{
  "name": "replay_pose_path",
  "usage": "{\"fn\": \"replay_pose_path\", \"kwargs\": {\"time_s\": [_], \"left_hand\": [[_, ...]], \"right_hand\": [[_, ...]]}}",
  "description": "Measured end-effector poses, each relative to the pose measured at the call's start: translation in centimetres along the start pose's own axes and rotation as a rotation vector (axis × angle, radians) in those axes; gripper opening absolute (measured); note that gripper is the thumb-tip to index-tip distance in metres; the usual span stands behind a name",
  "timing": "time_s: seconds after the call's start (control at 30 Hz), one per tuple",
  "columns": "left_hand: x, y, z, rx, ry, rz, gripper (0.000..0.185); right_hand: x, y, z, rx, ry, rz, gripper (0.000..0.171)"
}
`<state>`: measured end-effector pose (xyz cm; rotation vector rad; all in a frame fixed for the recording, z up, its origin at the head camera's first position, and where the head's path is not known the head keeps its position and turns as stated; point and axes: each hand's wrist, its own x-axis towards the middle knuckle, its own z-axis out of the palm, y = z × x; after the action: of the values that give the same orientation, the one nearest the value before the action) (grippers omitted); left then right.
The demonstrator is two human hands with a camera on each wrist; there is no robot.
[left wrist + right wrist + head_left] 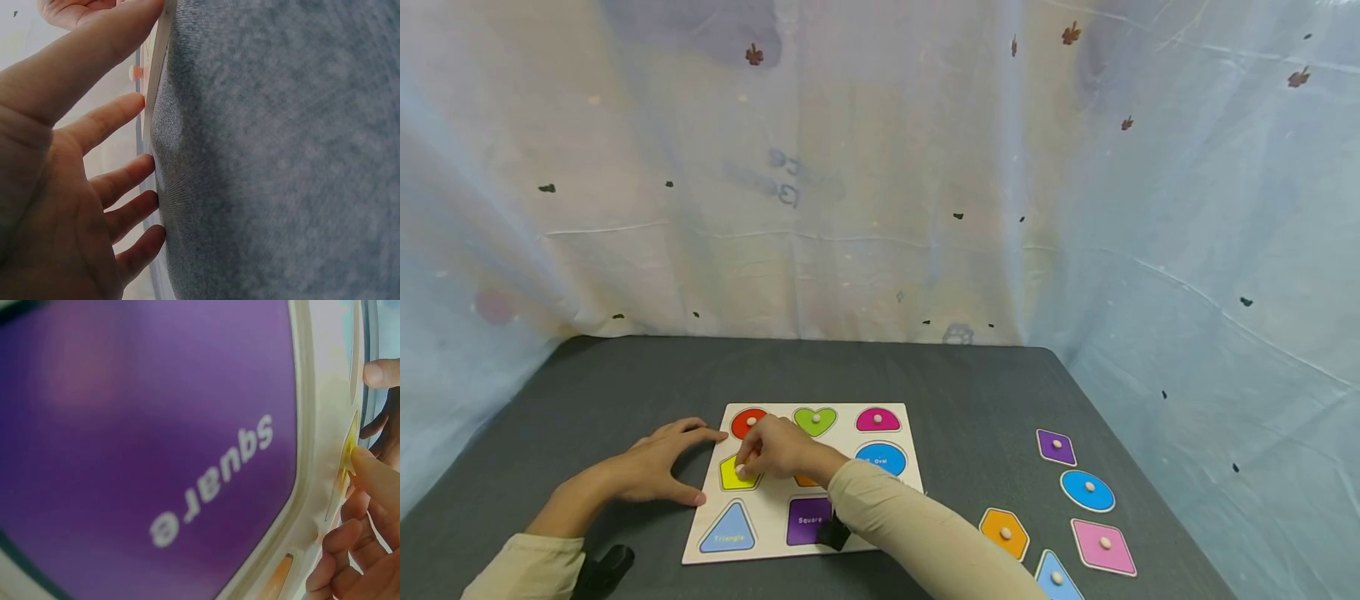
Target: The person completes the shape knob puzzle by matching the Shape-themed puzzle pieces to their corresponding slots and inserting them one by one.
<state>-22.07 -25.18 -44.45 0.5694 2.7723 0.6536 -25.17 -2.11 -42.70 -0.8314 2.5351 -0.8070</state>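
Near edge, at 5 o'clock of the board (775,533): five loose pieces on the table (970,392) — light blue one (1057,578) cut by the frame, orange hexagon (1004,533), pink diamond (1104,546), blue circle (1087,491), purple diamond (1056,447) farthest. Well apart from the board, bare table between. Board near row: triangle slot (728,530) and square slot (807,520) bare; right sleeve (910,533) crosses the board's 5 o'clock corner. Right hand (778,448) over board centre, grip pinching the peg of the yellow piece (735,475) at board's 9 o'clock; an orange slot mostly hidden under it. Left hand (658,471) flat on the table, fingers (122,181) spread and straight, tips touching the board's left edge. Oval slot (881,457) bare. Far row: red circle (748,422), green heart (815,420), pink semicircle (877,419) seated. Curtain (880,167) behind the table's far edge.
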Motion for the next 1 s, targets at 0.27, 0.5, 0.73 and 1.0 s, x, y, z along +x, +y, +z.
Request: {"fn": "replay_pose_path", "kwargs": {"time_s": [0.27,0.5,0.73,1.0], "left_hand": [[0.1,0.2,-0.2,0.001,-0.007,-0.012,0.084],[0.0,0.3,-0.2,-0.005,-0.005,-0.011,0.085],[0.0,0.2,-0.1,0.003,-0.009,-0.022,0.086],[0.1,0.2,0.0,0.009,-0.009,-0.042,0.088]], "right_hand": [[-0.1,0.0,-0.1,0.020,-0.003,0.002,0.008],[-0.1,0.0,-0.4,0.031,-0.047,-0.005,0.013],[-0.1,0.3,-0.9,-0.027,-0.053,-0.058,0.021],[-1.1,1.1,-2.2,0.086,-0.050,-0.098,0.019]]}}
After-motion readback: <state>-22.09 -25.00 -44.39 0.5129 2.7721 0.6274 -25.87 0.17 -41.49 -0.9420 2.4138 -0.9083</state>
